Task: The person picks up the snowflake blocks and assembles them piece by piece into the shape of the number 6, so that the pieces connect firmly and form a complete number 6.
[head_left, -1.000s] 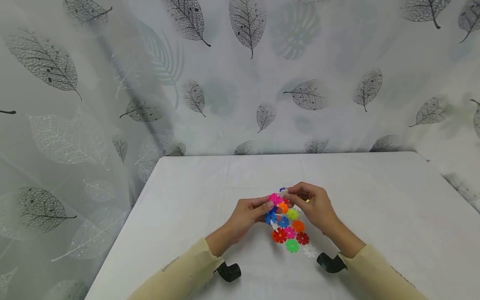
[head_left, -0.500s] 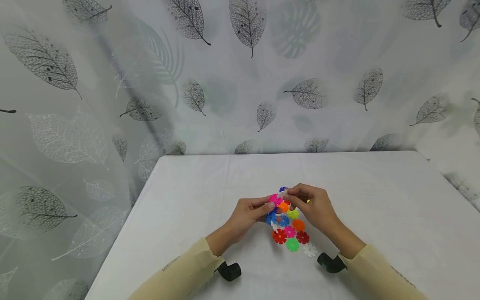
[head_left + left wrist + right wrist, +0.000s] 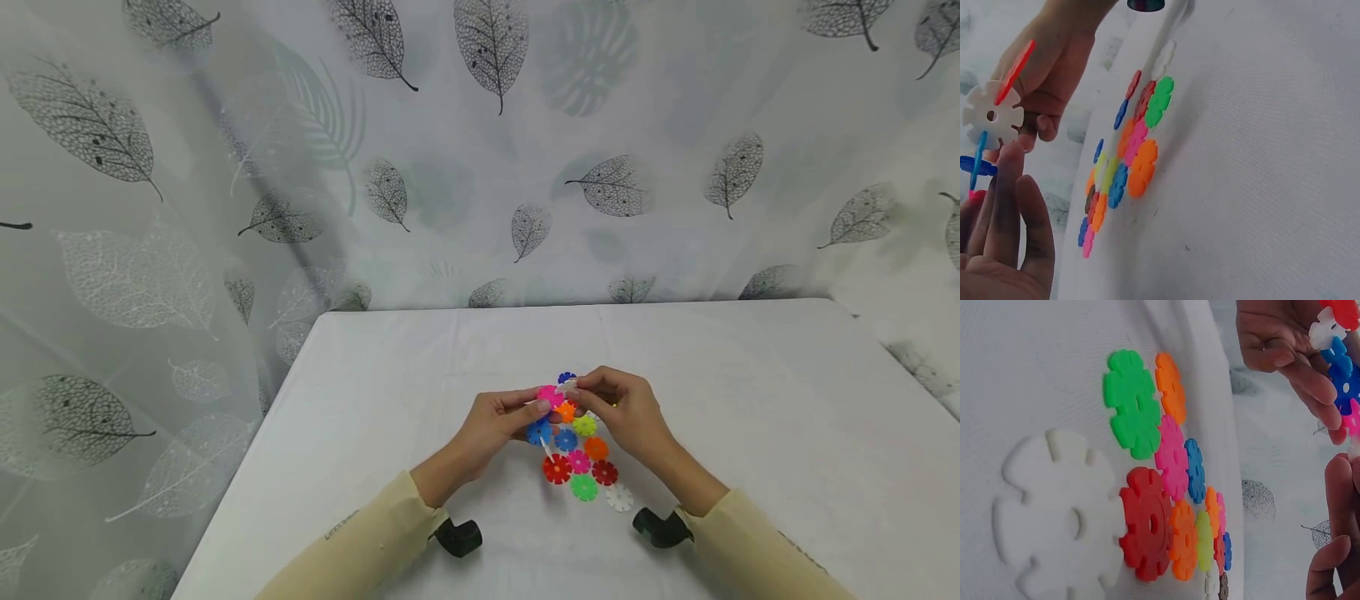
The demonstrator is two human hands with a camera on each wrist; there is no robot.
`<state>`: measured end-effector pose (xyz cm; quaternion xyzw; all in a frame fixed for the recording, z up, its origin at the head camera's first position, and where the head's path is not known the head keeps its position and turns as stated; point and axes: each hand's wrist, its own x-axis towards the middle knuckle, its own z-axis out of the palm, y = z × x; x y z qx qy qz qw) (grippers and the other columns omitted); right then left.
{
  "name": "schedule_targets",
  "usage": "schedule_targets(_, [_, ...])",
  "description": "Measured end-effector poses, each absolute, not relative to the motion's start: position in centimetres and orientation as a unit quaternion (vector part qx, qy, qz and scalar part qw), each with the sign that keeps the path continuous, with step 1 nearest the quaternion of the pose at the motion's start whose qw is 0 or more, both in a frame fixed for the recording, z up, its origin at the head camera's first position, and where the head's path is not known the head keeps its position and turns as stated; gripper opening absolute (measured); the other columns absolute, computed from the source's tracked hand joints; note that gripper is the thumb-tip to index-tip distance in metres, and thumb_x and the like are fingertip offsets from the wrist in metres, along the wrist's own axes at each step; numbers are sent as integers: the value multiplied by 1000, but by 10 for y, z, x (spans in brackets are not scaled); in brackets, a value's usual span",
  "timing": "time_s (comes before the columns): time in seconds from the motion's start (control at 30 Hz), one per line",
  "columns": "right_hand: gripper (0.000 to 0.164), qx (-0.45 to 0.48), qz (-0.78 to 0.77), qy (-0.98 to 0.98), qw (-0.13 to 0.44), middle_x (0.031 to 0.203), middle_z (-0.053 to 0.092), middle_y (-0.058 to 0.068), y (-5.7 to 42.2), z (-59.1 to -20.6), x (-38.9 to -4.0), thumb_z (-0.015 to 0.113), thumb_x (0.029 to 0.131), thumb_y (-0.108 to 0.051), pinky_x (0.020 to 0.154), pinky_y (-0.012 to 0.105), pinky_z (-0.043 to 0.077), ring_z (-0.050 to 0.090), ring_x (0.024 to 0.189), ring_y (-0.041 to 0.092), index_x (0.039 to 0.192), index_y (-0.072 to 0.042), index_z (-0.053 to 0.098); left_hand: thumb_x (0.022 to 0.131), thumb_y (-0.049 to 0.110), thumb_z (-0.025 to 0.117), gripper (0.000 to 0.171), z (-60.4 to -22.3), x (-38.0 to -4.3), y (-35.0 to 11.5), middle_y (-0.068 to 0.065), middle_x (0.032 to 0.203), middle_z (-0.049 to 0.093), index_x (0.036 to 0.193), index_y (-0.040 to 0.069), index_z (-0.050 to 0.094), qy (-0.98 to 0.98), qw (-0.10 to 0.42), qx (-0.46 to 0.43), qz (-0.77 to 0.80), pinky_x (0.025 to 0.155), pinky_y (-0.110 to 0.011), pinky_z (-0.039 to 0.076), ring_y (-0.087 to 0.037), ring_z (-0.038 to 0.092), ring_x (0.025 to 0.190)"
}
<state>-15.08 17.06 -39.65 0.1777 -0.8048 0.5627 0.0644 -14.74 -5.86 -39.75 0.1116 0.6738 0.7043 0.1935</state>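
My left hand [image 3: 487, 425] holds a short chain of slotted plastic snowflake discs, its thumb on the near side by the pink disc [image 3: 550, 397]. Below the pink one hang a dark blue disc [image 3: 979, 166], a light blue disc [image 3: 538, 432], a white disc [image 3: 992, 114] and a red disc [image 3: 557, 468]. At the chain's upper end my right hand [image 3: 630, 417] pinches another white disc [image 3: 567, 386] against the pink disc's edge. Fingers partly cover that white disc, so I cannot tell how deep its slot sits.
Several loose discs lie flat on the white table [image 3: 390, 375] under and behind the hands, among them a green disc [image 3: 584, 487], a loose white disc [image 3: 620, 498] and an orange disc [image 3: 596, 448]. Black wrist devices [image 3: 459, 539] sit under both sleeves. A leaf-print curtain [image 3: 450, 167] hangs behind.
The chain has shifted slightly left and its pieces have turned a little. Both hands keep nearly the same place and grip; the loose discs have not moved.
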Motion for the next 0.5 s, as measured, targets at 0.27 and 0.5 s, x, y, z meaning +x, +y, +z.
schedule_targets(0.27, [7,194,585,-786,50,95,76,8,170,-400,-151,72,94,-7,79,24,58,74,81,22,100,-4,73,102,40,61,42,-396,-150,-60,-11,106,76,126,7,71,681,196,112,697,88,-36,57,-25,74,97])
schedule_targets(0.5, [10,190,552,-811,35,90,74,-1,167,-400,-150,75,93,-13,75,26,59,71,80,18,101,-10,79,96,44,69,36,-396,-151,-55,-3,104,77,121,18,76,702,195,102,677,87,-39,55,-21,74,94])
